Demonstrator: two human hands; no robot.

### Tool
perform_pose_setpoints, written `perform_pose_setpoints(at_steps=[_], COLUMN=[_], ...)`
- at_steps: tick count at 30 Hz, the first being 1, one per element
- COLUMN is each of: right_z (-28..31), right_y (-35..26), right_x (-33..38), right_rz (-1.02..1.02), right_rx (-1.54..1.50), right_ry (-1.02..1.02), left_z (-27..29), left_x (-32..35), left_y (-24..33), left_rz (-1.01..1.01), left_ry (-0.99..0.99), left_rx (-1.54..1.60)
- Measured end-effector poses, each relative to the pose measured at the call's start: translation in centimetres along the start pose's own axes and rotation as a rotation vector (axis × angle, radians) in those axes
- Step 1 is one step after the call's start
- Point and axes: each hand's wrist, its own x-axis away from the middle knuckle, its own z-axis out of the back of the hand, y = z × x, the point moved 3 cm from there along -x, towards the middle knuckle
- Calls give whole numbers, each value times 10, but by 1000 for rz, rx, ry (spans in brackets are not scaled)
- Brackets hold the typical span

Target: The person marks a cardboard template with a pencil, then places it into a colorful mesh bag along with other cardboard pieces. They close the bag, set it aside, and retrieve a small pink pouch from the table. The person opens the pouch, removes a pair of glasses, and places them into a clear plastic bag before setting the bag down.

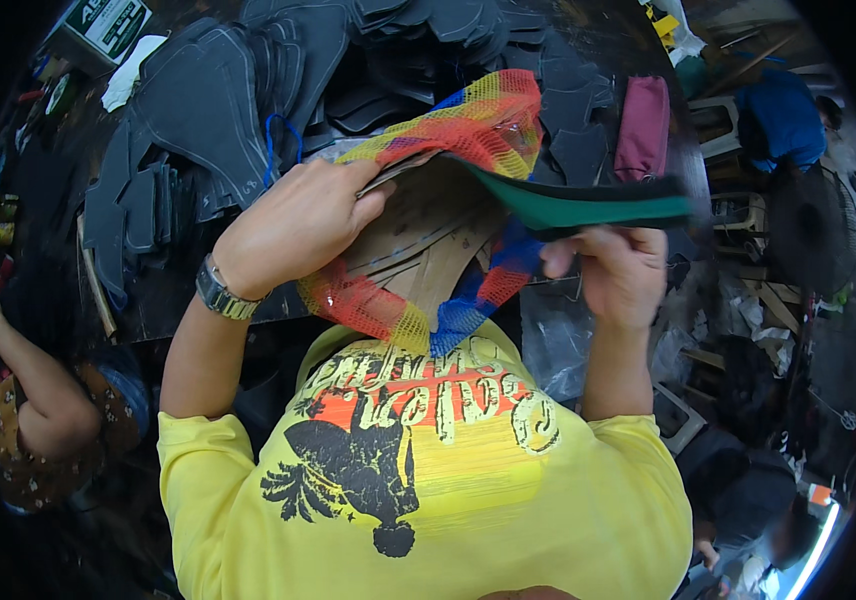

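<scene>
A bright mesh net bag (478,125), striped yellow, red, orange and blue, hangs in front of my chest. It is stuffed with flat brown cardboard cut pieces (428,240). My left hand (293,225), with a metal watch on the wrist, grips the bag's left side and the cardboard edge. My right hand (613,270) pinches a flat piece with a green face and a black edge (588,205) at the bag's mouth, next to the blue part of the net.
A dark worktable beyond the bag carries stacks of black cut pieces (208,110) and a maroon pouch (643,125). Another person's arm (33,385) is at the left, a person in blue (778,115) at the upper right. Clutter and clear plastic lie at the right.
</scene>
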Motion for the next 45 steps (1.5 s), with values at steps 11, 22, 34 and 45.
perform_pose_setpoints(at_steps=[11, 22, 34, 45], right_z=[84, 119, 123, 126], right_y=[-33, 54, 61, 66], right_x=[-8, 15, 14, 13], right_rz=[262, 13, 58, 36], right_rx=[-67, 710, 521, 450], right_ry=[-9, 369, 393, 403], left_z=[-13, -28, -27, -28], left_x=[16, 26, 29, 28], left_y=[8, 8, 13, 13], left_rz=[62, 167, 176, 155], left_ry=[44, 54, 51, 73], left_rx=[-186, -221, -196, -168])
